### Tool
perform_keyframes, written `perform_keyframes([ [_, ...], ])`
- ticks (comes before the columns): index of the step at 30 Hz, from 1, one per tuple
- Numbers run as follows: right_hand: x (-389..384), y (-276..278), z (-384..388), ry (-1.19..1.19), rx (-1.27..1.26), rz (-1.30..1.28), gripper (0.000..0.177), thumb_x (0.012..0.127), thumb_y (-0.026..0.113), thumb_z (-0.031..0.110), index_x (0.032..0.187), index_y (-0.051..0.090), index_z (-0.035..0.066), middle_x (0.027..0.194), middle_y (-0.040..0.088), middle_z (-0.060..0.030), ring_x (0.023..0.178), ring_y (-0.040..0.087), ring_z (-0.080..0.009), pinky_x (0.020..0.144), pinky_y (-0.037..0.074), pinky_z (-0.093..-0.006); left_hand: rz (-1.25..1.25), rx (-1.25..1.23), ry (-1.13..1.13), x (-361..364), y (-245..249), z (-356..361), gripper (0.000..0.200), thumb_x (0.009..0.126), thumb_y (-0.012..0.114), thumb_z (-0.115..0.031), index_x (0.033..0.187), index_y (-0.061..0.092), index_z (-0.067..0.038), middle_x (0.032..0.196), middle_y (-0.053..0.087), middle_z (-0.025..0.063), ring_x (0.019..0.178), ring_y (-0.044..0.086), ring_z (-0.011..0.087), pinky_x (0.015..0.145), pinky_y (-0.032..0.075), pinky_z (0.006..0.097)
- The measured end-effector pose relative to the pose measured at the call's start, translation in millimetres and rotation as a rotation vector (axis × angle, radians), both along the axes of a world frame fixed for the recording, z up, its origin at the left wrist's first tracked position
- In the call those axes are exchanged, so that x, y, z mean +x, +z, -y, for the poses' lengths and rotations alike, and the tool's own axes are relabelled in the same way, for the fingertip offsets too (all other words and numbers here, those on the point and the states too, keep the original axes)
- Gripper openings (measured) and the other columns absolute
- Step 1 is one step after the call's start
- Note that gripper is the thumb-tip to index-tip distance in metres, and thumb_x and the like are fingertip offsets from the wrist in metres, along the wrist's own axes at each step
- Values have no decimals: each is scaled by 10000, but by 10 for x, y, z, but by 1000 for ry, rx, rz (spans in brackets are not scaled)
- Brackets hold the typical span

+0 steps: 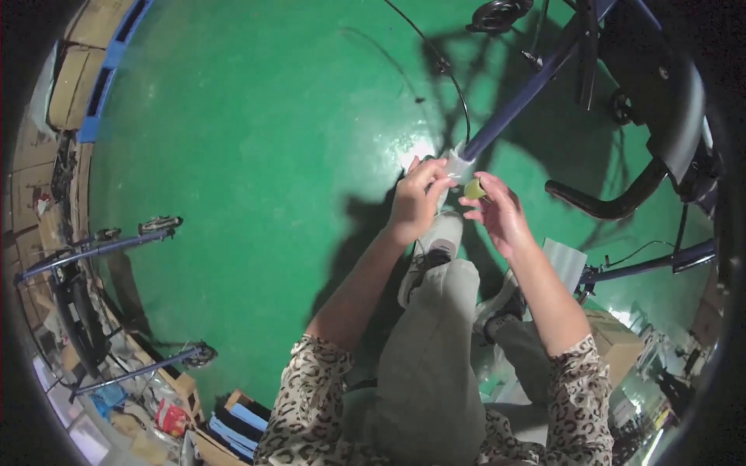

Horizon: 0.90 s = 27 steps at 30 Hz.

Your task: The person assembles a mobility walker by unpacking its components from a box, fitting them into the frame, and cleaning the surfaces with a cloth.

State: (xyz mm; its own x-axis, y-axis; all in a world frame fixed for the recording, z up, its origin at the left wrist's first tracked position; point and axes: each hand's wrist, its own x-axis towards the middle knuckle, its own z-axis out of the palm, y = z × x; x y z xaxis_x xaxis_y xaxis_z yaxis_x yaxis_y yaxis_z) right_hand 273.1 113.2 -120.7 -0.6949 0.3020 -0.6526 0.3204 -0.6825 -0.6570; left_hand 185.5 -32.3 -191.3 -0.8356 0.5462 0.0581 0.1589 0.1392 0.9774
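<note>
A dark blue tube [519,106] slants down from the upper right, its lower end wrapped in whitish, translucent material [458,166]. My left hand [418,197] pinches the edge of that wrap with thumb and fingers. Just right of it, my right hand [501,213] holds a small yellow-green roll [474,189], which looks like tape, between its fingers. A thin black cable [458,87] curves down to the tube's wrapped end.
A black padded part [660,101] and a curved black handle [610,203] stand at right. Below them are another blue tube [653,265] and a cardboard box [614,342]. Blue-framed parts [101,250], cartons [78,85] and a blue pallet [101,81] line the left.
</note>
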Motion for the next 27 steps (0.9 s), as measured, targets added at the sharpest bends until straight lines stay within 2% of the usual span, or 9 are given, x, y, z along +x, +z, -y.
perform_keyframes([
  [5,-67,-41,20,-151,-18,26,237,921,623,218,1071,575,40,861,592,-49,727,606,-117,588,512,-214,338,162,158,20,51,-111,26,886,598,-28,886,572,-33,1046,650,130,728,636,136,750,464,237],
  [10,-184,-381,-270,-153,-7,-46,219,925,610,210,1066,575,46,857,587,-47,699,571,-102,561,483,-198,276,135,138,-38,34,-141,37,896,570,-3,891,560,-38,931,648,85,669,593,112,612,434,215],
  [13,-409,-649,-469,-139,35,-110,224,921,615,221,1063,577,53,852,583,-33,694,534,-79,557,461,-189,351,82,115,-88,93,-130,50,893,573,1,902,561,-47,885,631,60,681,576,100,630,426,210],
  [15,-575,-945,-651,149,-72,-323,261,909,629,248,1089,581,65,882,583,-23,726,529,-52,564,450,-188,409,35,106,-120,135,-122,63,891,575,4,911,563,-54,849,618,40,690,562,91,644,420,207],
  [17,-778,-982,-528,145,1,-300,322,903,641,293,1124,584,66,919,583,-16,718,512,-34,587,431,-166,379,34,72,-197,71,-109,68,879,592,-5,922,578,-56,847,617,34,717,555,87,656,415,209],
  [20,-772,-186,-418,327,62,-262,402,965,561,278,1296,536,52,1011,614,-4,829,555,-59,728,461,-212,334,31,11,-283,-19,-54,96,856,625,-23,944,610,-60,843,613,22,770,541,78,680,403,214],
  [21,-790,-205,-452,391,55,-270,406,958,570,293,1285,541,55,1003,612,-3,814,549,-58,722,456,-209,349,8,8,-313,-64,-60,113,856,627,-22,961,609,-60,857,614,23,784,540,80,690,403,214],
  [25,-1219,-899,-783,978,7,-314,449,898,645,414,1191,582,79,938,601,9,699,497,-51,676,416,-190,485,-144,61,-391,-240,-6,250,851,643,-16,1093,598,-62,972,621,32,898,532,89,765,403,219],
  [27,-1156,-850,-660,845,27,-242,423,924,596,362,1239,557,82,968,620,-18,757,538,-91,709,443,-235,542,-76,-25,-458,-193,-40,295,848,642,-6,1131,581,-61,1010,616,37,912,534,96,781,408,226],
])
